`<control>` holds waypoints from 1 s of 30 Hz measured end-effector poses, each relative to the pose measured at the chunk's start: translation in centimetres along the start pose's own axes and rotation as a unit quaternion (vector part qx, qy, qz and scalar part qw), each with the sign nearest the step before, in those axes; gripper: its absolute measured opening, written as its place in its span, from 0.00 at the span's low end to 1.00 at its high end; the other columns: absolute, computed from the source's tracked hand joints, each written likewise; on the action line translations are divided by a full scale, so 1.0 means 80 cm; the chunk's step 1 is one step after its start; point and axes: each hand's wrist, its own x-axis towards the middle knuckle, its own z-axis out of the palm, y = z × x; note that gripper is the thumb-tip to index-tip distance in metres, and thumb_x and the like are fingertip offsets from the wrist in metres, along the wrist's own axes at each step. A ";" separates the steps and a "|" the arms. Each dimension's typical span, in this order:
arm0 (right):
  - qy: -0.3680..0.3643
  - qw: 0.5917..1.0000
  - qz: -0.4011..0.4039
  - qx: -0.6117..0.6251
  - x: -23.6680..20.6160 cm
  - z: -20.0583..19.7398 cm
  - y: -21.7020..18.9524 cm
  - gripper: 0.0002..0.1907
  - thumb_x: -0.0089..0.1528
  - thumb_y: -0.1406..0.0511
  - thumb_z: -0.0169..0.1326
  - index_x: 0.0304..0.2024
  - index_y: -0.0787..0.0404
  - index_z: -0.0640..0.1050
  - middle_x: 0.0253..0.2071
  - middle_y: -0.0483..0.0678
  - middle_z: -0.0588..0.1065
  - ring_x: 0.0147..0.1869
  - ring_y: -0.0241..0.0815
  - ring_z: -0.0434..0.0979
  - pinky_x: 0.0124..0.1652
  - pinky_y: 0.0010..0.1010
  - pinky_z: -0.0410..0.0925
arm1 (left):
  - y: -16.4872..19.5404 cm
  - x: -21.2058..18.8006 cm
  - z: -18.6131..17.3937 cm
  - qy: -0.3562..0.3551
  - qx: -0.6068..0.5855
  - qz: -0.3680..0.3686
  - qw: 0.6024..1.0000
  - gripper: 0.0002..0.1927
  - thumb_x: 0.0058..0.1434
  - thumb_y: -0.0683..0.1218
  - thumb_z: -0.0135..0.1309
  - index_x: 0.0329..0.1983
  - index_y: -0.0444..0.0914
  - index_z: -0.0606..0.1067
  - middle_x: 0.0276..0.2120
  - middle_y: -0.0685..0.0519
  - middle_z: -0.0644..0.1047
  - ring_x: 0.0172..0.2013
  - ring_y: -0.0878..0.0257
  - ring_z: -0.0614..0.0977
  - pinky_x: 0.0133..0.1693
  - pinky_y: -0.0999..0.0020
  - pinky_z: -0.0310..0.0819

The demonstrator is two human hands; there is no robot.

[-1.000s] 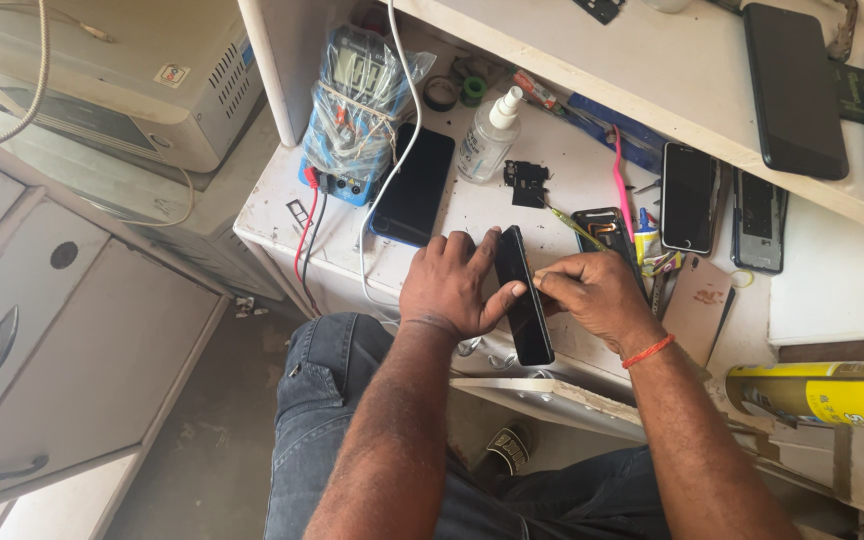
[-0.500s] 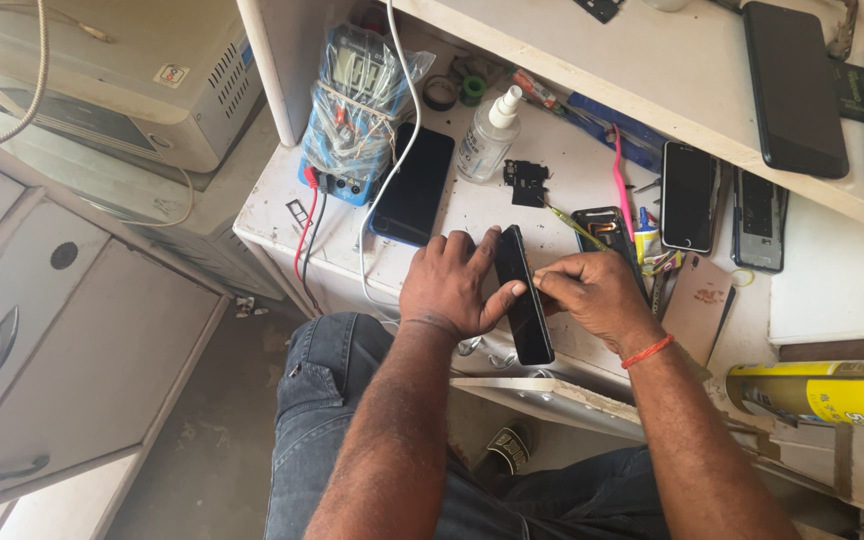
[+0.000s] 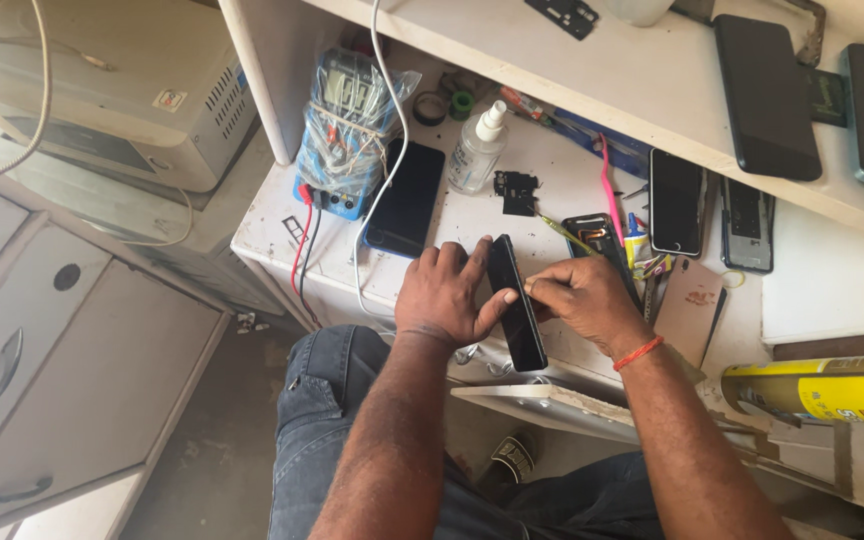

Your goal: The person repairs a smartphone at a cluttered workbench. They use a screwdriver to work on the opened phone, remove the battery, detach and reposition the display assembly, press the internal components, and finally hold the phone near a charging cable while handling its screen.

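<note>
- While both hands sit at the front edge of the white table point(image 3: 272, 225), a black phone point(image 3: 517, 305) stands on its long edge between them.
- The left hand point(image 3: 444, 295) wraps its fingers over the top of the phone, and its thumb presses on the dark glass side.
- The right hand point(image 3: 582, 300) pinches the other side of the phone with its fingertips, near the top end.
- A red string band point(image 3: 638, 352) goes around the right wrist.
- Just past the left hand, another black phone point(image 3: 407, 197) lies flat on the table.
- Next to that phone is a blue meter point(image 3: 344, 130) in a clear plastic bag, with red and black wires hanging from it.
- A small clear spray bottle point(image 3: 478, 150) stands behind the held phone.
- A little black part point(image 3: 516, 192) lies near the bottle.
- To the right lie a phone with a dark screen point(image 3: 677, 202) and an opened phone point(image 3: 748, 224) showing its insides.
- A pink phone back point(image 3: 690, 308) lies just beside the right hand.
- On the shelf point(image 3: 592, 75) above, a big black phone point(image 3: 767, 95) lies flat.
- A yellow can point(image 3: 817, 390) lies on its side at the right edge.
- The person wears dark blue jeans point(image 3: 322, 430).
</note>
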 end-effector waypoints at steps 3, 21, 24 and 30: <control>0.003 1.000 -0.010 -0.004 -0.001 0.001 0.001 0.12 0.60 0.67 0.60 0.38 0.73 0.85 0.30 0.53 0.83 0.31 0.39 0.84 0.34 0.30 0.78 | 0.000 0.001 -0.001 -0.007 -0.001 -0.001 1.000 0.42 0.61 0.73 0.47 0.68 0.41 0.71 0.39 0.45 0.72 0.39 0.48 0.74 0.42 0.53 0.71; 0.017 0.990 -0.085 -0.112 -0.001 0.006 0.010 0.13 0.60 0.63 0.59 0.38 0.69 0.85 0.27 0.49 0.83 0.29 0.35 0.82 0.31 0.28 0.74 | 0.000 0.001 -0.005 -0.009 0.015 -0.003 1.000 0.41 0.60 0.72 0.48 0.67 0.42 0.71 0.39 0.45 0.73 0.40 0.48 0.74 0.42 0.53 0.71; 0.001 0.998 -0.067 0.001 -0.018 0.012 0.018 0.21 0.69 0.58 0.54 0.43 0.73 0.84 0.33 0.52 0.82 0.37 0.34 0.80 0.38 0.27 0.75 | 0.000 0.002 -0.006 -0.004 0.011 0.002 1.000 0.42 0.59 0.72 0.49 0.67 0.41 0.71 0.39 0.45 0.73 0.40 0.48 0.74 0.42 0.53 0.71; -0.024 0.980 -0.199 0.000 -0.084 0.035 0.036 0.38 0.60 0.61 0.62 0.69 0.70 0.64 0.57 0.49 0.74 0.58 0.34 0.73 0.55 0.26 0.68 | 0.000 0.000 -0.001 -0.013 0.002 -0.003 1.000 0.42 0.58 0.72 0.51 0.64 0.40 0.73 0.39 0.44 0.74 0.39 0.47 0.75 0.41 0.53 0.71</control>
